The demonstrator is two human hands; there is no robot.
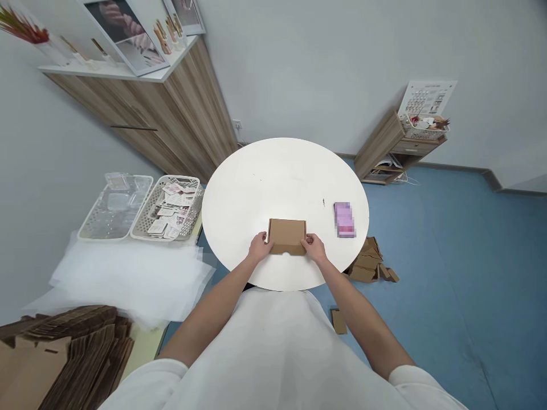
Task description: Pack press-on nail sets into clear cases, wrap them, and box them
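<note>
A small brown cardboard box (287, 234) with its lid down lies on the round white table (282, 171), near the front edge. My left hand (260, 247) grips the box's left side close to the front corner. At the opposite side my right hand (314, 247) holds the right front corner, fingers curled against the cardboard. A purple pack (344, 220), blurred by pixelation, rests on the table to the right of the box, apart from both hands.
On the left stand a white basket of printed packets (171, 208), a basket of clear plastic pieces (115, 208), white sheets (128, 279) and stacked flat cardboard (89, 353). Crumpled cardboard (368, 263) lies on the floor at right. A wooden cabinet (188, 108) stands behind.
</note>
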